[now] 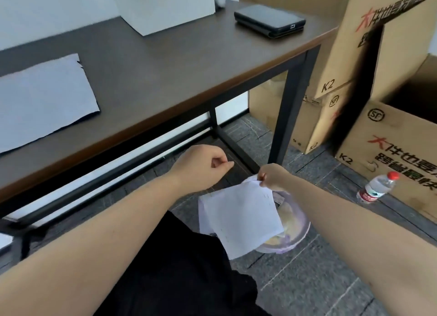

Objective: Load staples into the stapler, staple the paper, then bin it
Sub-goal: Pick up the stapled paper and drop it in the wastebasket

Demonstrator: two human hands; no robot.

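Grey carpet below, right hand (272, 177) pinches the paper (238, 218) by its top corner, sheets hanging over the bin (296, 230).

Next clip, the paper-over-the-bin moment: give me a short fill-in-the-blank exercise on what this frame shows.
1. The right hand pinches the white paper by its top ____.
2. The paper hangs over the ____, which stands on the floor.
3. The left hand holds ____.
4. A plastic water bottle with a ____ cap lies beside a cardboard box.

Missing words: corner; bin; nothing; red
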